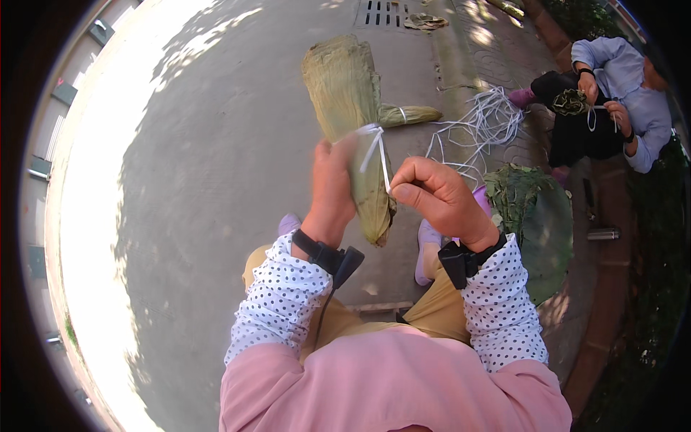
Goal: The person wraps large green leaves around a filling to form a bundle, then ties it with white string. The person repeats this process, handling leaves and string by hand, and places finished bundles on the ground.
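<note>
My left hand is closed around a bundle of long, dried, yellow-green leaves. A white plastic strip circles the bundle near its middle, just above my left fingers. To the right, my right hand pinches the loose end of that strip between thumb and fingertips. Above my left hand, broad dried leaves fan out; whether they all belong to the held bundle I cannot tell. A narrower leaf bundle with a white tie lies beside them.
A tangled heap of white strips lies on the pavement to the right. Nearer me are dark green leaves on a large green sheet-like piece. A co-worker sits at the far right, holding leaves and a strip. A drain grate is ahead.
</note>
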Demonstrator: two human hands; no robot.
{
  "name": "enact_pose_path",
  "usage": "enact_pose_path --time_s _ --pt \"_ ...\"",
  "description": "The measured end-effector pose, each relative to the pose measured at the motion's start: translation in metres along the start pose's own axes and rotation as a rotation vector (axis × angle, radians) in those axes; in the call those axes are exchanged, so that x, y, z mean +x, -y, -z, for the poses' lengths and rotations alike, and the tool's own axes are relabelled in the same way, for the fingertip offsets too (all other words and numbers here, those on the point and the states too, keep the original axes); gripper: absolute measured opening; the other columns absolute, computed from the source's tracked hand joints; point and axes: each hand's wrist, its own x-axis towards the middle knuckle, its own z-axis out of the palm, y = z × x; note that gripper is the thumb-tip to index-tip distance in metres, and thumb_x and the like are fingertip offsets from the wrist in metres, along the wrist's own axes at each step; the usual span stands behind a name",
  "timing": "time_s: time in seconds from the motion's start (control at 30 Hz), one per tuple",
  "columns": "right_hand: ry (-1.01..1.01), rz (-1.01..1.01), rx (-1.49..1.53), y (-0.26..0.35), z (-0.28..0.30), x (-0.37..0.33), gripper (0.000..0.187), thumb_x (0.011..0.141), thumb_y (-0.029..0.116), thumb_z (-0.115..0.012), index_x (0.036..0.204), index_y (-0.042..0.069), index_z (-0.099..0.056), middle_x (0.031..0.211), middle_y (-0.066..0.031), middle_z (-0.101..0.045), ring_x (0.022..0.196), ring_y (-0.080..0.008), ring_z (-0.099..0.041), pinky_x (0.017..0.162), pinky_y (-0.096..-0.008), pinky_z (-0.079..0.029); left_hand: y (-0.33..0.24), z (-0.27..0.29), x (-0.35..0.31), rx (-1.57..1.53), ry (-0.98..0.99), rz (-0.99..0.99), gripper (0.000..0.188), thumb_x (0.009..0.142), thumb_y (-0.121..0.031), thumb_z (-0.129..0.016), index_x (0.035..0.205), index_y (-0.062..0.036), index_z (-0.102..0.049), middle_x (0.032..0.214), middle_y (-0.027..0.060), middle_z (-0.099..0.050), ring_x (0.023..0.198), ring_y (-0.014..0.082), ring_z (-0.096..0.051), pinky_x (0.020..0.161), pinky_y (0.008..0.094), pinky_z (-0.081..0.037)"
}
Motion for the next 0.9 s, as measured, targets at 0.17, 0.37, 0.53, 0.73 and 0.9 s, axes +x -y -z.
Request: enact_pose_path --time_s 0.17,0.37,0.53,0.73,0.9 --pt "-0.015 -0.030 0.059 0.003 -0.002 0.002 0.010 0.101 0.009 -0.064 0.103 0.002 -0.071 0.089 -0.0018 -0.065 0.079 -0.0115 -0.060 0.071 -0.0275 -0.049 0.010 0.015 0.012 -0.176 0.170 0.198 0.037 0.103 -0.032 -0.058 0.125 -0.0013 -0.061 0.106 0.0134 -0.072 0.091 0.0244 -0.071 0.083 0.0409 -0.061" --pt "-0.477 0.047 -0.186 -0.018 -0.002 0.013 0.010 0.099 0.003 -0.065 0.107 0.002 -0.071 0.092 -0.0038 -0.067 0.080 -0.0121 -0.063 0.070 -0.0272 -0.051 0.023 0.021 0.015 -0.334 0.375 0.382 0.044 0.103 -0.040 -0.053 0.123 -0.0020 -0.064 0.104 0.0145 -0.073 0.084 0.0265 -0.072 0.078 0.0414 -0.061" --pt "-0.472 0.355 -0.531 -0.024 0.000 0.020 0.015 0.095 -0.004 -0.067 0.108 0.002 -0.069 0.096 -0.0076 -0.069 0.082 -0.0187 -0.068 0.072 -0.0296 -0.053 0.020 0.007 0.000 -0.354 0.329 0.535 0.044 0.103 -0.040 -0.054 0.123 -0.0019 -0.064 0.103 0.0146 -0.074 0.081 0.0263 -0.072 0.076 0.0408 -0.062" --pt "-0.452 0.341 -0.696 -0.021 0.002 0.017 0.014 0.091 -0.005 -0.068 0.103 0.001 -0.067 0.096 -0.0153 -0.068 0.084 -0.0326 -0.069 0.073 -0.0368 -0.054 0.012 -0.005 -0.014 0.058 0.266 0.185 0.038 0.103 -0.027 -0.057 0.135 -0.0073 -0.049 0.118 0.0087 -0.062 0.104 0.0181 -0.065 0.089 0.0354 -0.057" --pt "-0.410 0.370 -0.772 -0.026 0.003 0.020 0.010 0.090 0.000 -0.067 0.099 0.003 -0.063 0.093 -0.0156 -0.065 0.084 -0.0387 -0.066 0.072 -0.0444 -0.054 0.017 0.000 -0.014 0.154 0.202 0.071 0.044 0.101 -0.022 -0.057 0.139 -0.0023 -0.044 0.124 0.0138 -0.061 0.107 0.0196 -0.065 0.091 0.0361 -0.056"
